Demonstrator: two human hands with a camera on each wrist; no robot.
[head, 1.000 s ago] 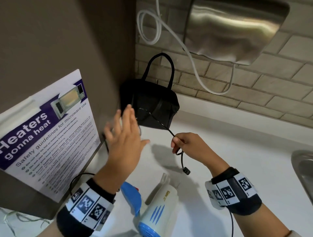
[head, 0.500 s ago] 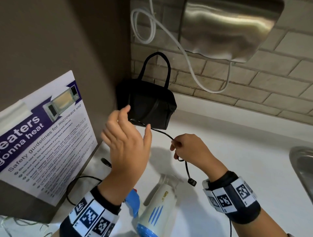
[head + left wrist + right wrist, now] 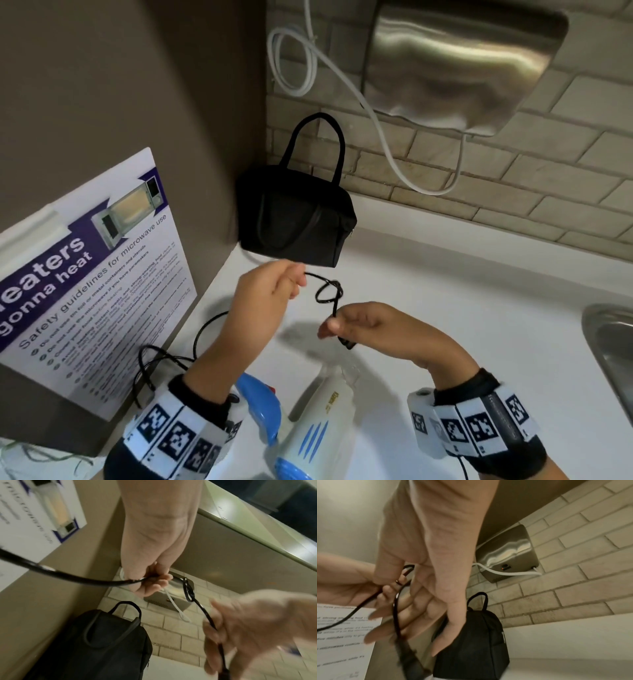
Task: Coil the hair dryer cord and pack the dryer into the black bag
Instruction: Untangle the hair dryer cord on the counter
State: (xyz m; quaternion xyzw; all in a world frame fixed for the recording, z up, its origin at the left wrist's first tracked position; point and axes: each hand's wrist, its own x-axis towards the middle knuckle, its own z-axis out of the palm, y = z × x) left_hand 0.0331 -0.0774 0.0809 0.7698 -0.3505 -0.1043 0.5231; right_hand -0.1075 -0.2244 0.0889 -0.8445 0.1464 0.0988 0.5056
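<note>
two hands work one black cord [image 3: 328, 291]: the left hand [image 3: 267, 301] pinches it at 10 o'clock of a single small loop, the right hand [image 3: 370, 325] pinches it at 5 o'clock. one white-and-blue hair dryer [image 3: 308, 431] lies at 6 o'clock on the counter [image 3: 462, 291]; one black bag [image 3: 294, 219] stands at 12 o'clock.

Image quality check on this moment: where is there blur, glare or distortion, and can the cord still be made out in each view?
Head view: sharp, wide-angle bending at the edges, glare streaks on the steel wall unit; cord loop crisp between the left hand and right hand. Left wrist view: right hand motion-blurred, cord legible. Right wrist view: dim, fingers and plug end smeared.
</note>
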